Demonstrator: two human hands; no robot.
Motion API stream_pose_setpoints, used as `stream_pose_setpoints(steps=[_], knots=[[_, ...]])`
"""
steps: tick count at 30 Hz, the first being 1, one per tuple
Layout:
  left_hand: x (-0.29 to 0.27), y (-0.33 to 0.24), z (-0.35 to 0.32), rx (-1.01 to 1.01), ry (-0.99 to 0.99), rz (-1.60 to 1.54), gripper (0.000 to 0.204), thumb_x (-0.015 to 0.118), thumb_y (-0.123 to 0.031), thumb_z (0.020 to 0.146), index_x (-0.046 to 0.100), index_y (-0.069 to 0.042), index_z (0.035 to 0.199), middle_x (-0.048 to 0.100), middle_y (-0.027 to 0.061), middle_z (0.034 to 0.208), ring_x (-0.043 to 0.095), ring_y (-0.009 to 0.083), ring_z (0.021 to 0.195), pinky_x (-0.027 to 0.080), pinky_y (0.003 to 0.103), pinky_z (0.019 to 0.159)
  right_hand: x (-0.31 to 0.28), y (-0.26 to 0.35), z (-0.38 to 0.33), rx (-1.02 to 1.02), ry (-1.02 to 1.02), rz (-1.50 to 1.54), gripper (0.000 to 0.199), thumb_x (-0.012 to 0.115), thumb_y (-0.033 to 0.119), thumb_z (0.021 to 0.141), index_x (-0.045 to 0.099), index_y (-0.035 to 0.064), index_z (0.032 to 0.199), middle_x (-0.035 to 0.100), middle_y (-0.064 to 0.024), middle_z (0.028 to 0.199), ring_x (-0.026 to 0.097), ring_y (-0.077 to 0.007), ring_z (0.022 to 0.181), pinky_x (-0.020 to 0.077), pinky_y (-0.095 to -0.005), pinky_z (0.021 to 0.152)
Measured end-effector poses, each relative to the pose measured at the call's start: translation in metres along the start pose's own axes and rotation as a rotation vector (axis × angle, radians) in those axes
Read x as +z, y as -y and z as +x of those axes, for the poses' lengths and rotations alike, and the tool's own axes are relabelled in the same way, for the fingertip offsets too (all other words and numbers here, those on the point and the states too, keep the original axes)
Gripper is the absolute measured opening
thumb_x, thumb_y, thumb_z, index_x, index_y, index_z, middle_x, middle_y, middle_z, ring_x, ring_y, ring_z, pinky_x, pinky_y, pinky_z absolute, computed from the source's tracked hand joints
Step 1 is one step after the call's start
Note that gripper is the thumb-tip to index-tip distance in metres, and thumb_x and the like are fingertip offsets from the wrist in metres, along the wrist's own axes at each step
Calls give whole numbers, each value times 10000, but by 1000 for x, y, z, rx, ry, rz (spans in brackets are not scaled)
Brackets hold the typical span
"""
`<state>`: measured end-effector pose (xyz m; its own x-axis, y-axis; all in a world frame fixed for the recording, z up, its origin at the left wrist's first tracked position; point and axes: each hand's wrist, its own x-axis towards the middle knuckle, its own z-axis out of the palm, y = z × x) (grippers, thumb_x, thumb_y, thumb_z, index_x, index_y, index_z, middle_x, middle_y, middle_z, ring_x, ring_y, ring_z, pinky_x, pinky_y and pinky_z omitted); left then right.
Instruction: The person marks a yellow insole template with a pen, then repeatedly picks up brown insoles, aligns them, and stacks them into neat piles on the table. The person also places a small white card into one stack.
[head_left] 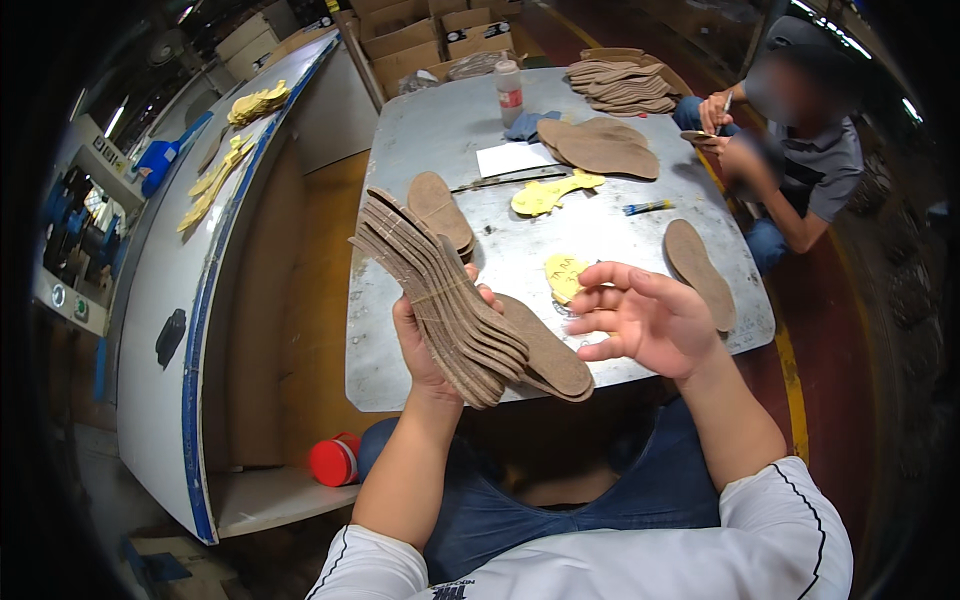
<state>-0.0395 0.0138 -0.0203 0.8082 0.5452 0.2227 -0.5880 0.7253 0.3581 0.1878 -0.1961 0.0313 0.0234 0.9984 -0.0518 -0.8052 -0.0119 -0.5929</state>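
Observation:
A thick stack of brown shoe insoles (430, 295) is gripped in my left hand (421, 345), tilted on edge above the near left part of the table. A thin band seems to run around its middle. One insole (548, 352) at its right side lies flatter, sole face up. My right hand (655, 318) hangs open to the right of the stack, fingers spread and holding nothing. Just beyond its fingertips lies a yellow insole-shaped piece with handwriting (565, 274). Behind the stack rests a smaller pile of brown insoles (440, 210).
On the grey table (375, 375) are a single insole (700, 275), a blue marker (649, 207), a yellow template (552, 194), white paper (515, 159), a bottle (509, 92) and insole piles (600, 148). A co-worker (815, 165) sits at the right. A red container (334, 460) stands lower left.

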Motion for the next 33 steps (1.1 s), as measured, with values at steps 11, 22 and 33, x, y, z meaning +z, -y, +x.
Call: stream_pose_setpoints(steps=[11, 22, 33], knots=[[0, 2, 6, -108, 123, -338, 700, 465, -549, 1129, 508, -33, 1600, 571, 309, 1551, 679, 413, 1220, 589, 621, 1081, -4, -7, 19, -134, -433, -287, 282, 552, 265, 1163, 656, 47, 1307, 722, -70, 1095, 687, -175, 930, 603, -403, 928], [19, 35, -8, -279, 99, -172, 968, 636, -732, 991, 393, -85, 1669, 233, 331, 1810, 404, 483, 1617, 492, 735, 1222, 56, -54, 21, -800, -231, -1503, 420, 837, 230, 1002, 669, -3, 1308, 731, -175, 1167, 729, -317, 1054, 581, -441, 954], [15, 56, -19, -269, 3, -53, 1023, 405, -785, 1032, 302, -68, 1755, 189, 354, 1832, 484, 515, 1576, 441, 647, 1286, 46, -67, 12, -580, -296, -1398, 629, 823, 441, 1035, 591, -10, 1407, 731, -90, 753, 744, -283, 650, 584, -382, 634]])
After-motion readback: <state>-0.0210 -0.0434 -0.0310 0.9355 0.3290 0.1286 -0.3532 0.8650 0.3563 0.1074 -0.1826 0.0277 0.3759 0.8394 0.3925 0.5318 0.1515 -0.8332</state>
